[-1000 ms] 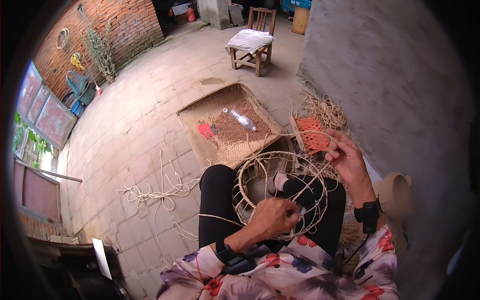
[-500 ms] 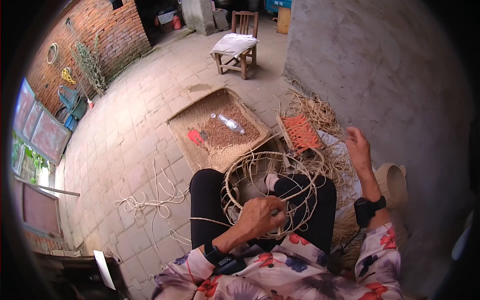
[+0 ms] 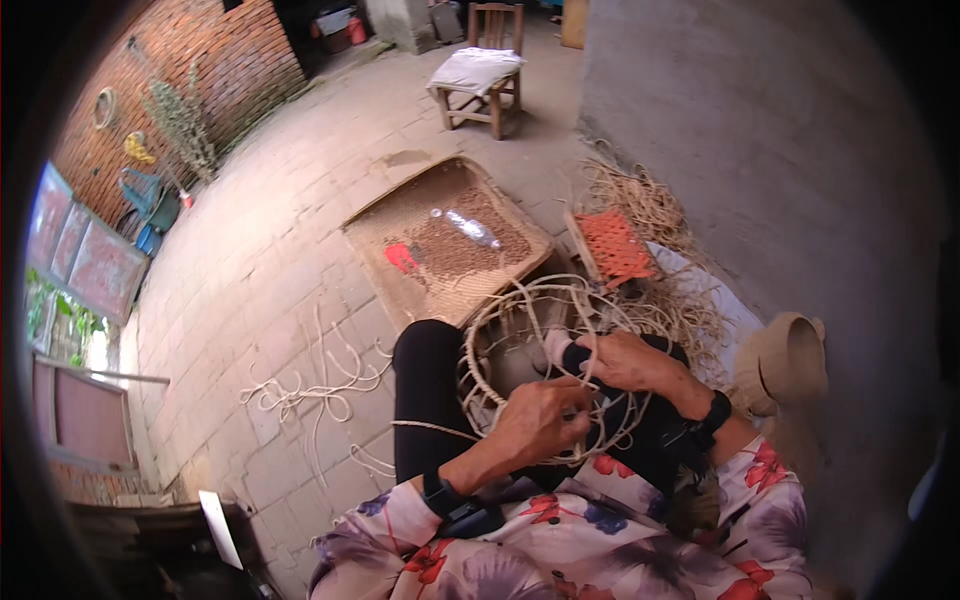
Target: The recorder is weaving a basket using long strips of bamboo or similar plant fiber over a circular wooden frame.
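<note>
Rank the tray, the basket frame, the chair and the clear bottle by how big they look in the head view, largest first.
1. Tray and basket frame: too alike to rank, and the frame is nearer the camera.
2. Chair.
3. Clear bottle.

The left hand (image 3: 543, 420) and right hand (image 3: 630, 362) sit close together over the round, open frame of pale cord (image 3: 472, 352), whose crossing strands obstruct the narrow gap between them. Ahead, the square tan woven tray (image 3: 455, 300) blocks low passage; the orange-webbed wooden frame (image 3: 612, 246) and tangled beige cord heap (image 3: 640, 195) crowd the right, before the grey wall (image 3: 760, 180). Leftward, past the black-trousered left leg (image 3: 428, 375), there is wide room above the paving (image 3: 240, 300).
</note>
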{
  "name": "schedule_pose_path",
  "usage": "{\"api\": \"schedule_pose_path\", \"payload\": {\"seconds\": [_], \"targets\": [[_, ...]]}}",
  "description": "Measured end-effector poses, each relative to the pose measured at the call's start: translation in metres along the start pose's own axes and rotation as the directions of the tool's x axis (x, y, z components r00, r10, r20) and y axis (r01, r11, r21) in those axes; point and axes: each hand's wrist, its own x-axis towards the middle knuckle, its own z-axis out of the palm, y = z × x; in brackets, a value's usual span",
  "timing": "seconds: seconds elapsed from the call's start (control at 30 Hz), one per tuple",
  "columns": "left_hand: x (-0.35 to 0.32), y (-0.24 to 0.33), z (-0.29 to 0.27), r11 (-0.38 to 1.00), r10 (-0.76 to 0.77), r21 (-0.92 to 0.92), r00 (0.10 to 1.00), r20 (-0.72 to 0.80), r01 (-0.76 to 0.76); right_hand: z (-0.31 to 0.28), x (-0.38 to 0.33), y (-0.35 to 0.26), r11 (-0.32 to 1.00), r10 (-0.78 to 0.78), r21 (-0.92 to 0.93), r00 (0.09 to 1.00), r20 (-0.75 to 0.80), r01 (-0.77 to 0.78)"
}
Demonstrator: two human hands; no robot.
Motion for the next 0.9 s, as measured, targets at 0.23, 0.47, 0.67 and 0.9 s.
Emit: {"api": "schedule_pose_path", "payload": {"seconds": [0.23,0.47,0.67,0.9], "targets": [[-0.002,-0.014,0.018,0.999,0.016,0.044,0.998,-0.060,-0.013,0.038,0.026,0.016,0.577,-0.064,0.743,0.888,0.454,-0.339],[-0.004,-0.011,0.012,1.000,0.020,0.009,0.995,-0.099,-0.019,0.015,0.009,-0.014,0.318,-0.007,0.888,0.935,0.354,-0.334],[-0.005,-0.017,0.011,1.000,-0.023,0.004,0.996,-0.087,0.023,-0.021,-0.005,-0.002,0.220,0.079,0.938,0.963,0.258,-0.269],[-0.001,-0.001,-0.006,0.987,-0.060,-0.147,0.998,0.004,0.060,-0.060,-0.069,0.066,0.061,0.304,0.998,0.953,0.015,-0.035]]}}
